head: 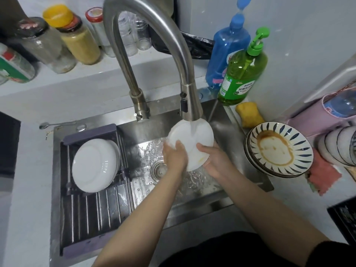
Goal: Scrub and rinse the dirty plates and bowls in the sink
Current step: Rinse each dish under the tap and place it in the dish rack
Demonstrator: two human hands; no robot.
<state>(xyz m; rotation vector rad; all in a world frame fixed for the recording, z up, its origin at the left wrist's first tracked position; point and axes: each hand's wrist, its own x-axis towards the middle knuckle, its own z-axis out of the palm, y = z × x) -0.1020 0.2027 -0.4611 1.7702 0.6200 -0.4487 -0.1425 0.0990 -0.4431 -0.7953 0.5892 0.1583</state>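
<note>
A white plate (190,137) is tilted under the running faucet (189,105) above the steel sink (217,124). My left hand (174,156) lies flat against the plate's left face, fingers on its surface. My right hand (213,158) grips the plate's lower right rim, thumb on the front where a yellowish smear shows. Water streams onto the plate's upper half. A stack of blue-striped plates (279,149) with brown sauce residue sits on the counter at the sink's right edge. Clean white plates (95,164) lean in the drying rack (92,212) over the sink's left side.
A green dish-soap bottle (243,74), a blue bottle (226,47) and a yellow sponge (249,114) stand behind the sink at right. Stacked bowls (337,147) and a pink cloth (323,176) lie far right. Jars (77,41) line the back ledge.
</note>
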